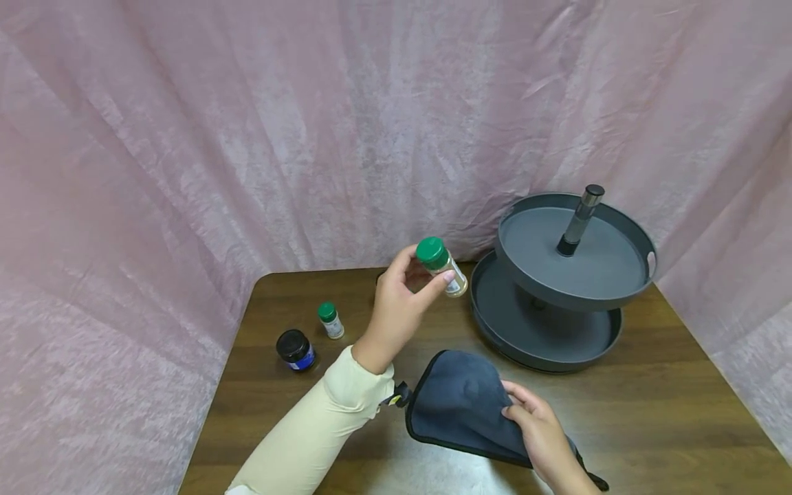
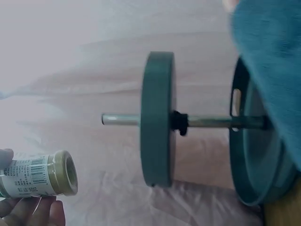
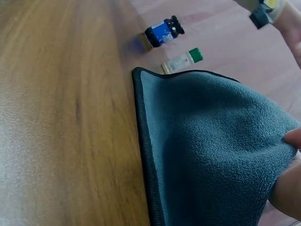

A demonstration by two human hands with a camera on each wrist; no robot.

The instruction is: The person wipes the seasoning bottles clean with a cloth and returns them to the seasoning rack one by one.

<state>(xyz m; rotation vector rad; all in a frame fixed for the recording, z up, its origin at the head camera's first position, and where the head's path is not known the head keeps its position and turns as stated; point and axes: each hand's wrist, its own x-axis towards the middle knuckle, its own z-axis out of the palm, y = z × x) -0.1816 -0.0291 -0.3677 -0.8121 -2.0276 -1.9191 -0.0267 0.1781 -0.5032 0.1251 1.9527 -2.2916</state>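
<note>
My left hand (image 1: 396,302) holds a spice jar (image 1: 456,280) with a green lid above the table, tilted, its lid toward the upper left. In the left wrist view the base of that spice jar (image 2: 66,173) and its barcode label face the camera. Lower down, my right hand (image 1: 537,426) pinches a dark grey-blue cloth (image 1: 458,405) with a black edge. In the right wrist view the cloth (image 3: 211,136) hangs from the thumb and fingers, its fuzzy side showing and its lower edge by the tabletop.
A grey two-tier round tray (image 1: 575,299) with a central post stands at the right back. Left on the wooden table (image 1: 247,412) stand a second green-lidded spice jar (image 1: 332,323) and a black-lidded jar (image 1: 295,350) with a blue label. A pink curtain (image 1: 371,137) hangs behind.
</note>
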